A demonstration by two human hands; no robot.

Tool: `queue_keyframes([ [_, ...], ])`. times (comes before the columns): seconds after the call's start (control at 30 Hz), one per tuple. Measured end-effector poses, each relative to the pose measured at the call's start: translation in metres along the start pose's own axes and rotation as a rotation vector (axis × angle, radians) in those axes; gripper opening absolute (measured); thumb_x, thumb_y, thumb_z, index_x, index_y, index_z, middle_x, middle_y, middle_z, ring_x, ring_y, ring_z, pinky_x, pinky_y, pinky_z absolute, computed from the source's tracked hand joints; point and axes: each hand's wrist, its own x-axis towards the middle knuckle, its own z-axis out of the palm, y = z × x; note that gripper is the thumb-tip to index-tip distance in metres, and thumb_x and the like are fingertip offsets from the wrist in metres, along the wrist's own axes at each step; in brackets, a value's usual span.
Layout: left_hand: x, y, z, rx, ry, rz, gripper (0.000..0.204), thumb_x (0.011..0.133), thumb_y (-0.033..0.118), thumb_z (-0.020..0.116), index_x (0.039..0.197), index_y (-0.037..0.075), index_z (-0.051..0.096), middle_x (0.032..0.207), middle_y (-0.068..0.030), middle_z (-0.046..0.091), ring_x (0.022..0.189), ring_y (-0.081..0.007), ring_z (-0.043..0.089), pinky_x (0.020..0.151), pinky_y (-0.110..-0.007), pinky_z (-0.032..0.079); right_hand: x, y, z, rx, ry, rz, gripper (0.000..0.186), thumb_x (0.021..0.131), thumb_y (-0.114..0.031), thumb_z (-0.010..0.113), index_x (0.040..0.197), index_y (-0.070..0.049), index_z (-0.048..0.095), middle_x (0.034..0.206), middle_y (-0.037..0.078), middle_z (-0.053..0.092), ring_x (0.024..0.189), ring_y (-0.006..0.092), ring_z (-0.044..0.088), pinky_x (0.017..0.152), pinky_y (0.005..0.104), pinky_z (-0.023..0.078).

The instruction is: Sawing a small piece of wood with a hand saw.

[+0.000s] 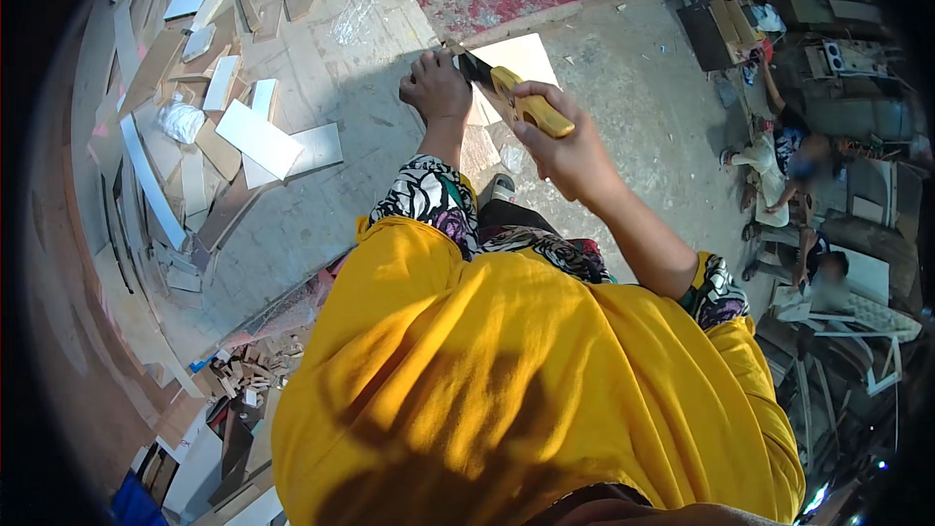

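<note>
My right hand is wrapped around the yellow handle of a hand saw. The saw's dark blade points up and left, past the fingers of my left hand. At the right edge of the work table, my left hand is closed with its fingers curled down. What it grips is hidden beneath it. A pale, cream-coloured board shows behind and below the saw, partly covered by the blade and my right hand.
Wood and board offcuts, including a white piece, lie on the table's left side beside a crumpled plastic bag. Small wood blocks are heaped at lower left. Concrete floor extends right, where two people sit among boards and frames.
</note>
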Motion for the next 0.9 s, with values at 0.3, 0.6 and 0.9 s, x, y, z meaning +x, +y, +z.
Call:
queue_keyframes([
  [0.3,-0.002,0.001,-0.003,-0.103,-0.027,0.007,0.023,0.082,0.018,0.053,0.104,0.016,0.059,0.107,-0.0046,0.054,0.107,-0.0241,0.046,0.087,-0.05,0.032,-0.02,0.008,0.009,0.043,-0.018,0.074,0.035,0.087,-0.007,0.061,0.119,-0.007,0.05,0.089,0.004,0.058,0.062,0.0095,0.053,0.057,0.0242,0.045],
  [0.6,0.002,0.002,-0.001,-0.125,0.032,-0.023,0.019,0.078,0.016,0.053,0.096,0.015,0.059,0.098,-0.0029,0.054,0.101,-0.0229,0.047,0.084,-0.045,0.03,-0.046,0.046,-0.005,0.083,-0.001,0.099,0.034,0.088,-0.002,0.058,0.121,-0.007,0.049,0.107,0.004,0.056,0.088,0.0123,0.055,0.077,0.0238,0.044],
  [0.9,0.006,0.002,-0.01,-0.034,-0.173,-0.05,0.029,0.08,0.02,0.055,0.108,0.019,0.06,0.109,-0.0029,0.055,0.109,-0.0226,0.047,0.087,-0.047,0.032,-0.048,-0.012,-0.021,0.006,-0.034,0.113,0.035,0.088,-0.008,0.059,0.122,-0.013,0.051,0.102,0.002,0.057,0.07,0.007,0.052,0.057,0.0201,0.046],
])
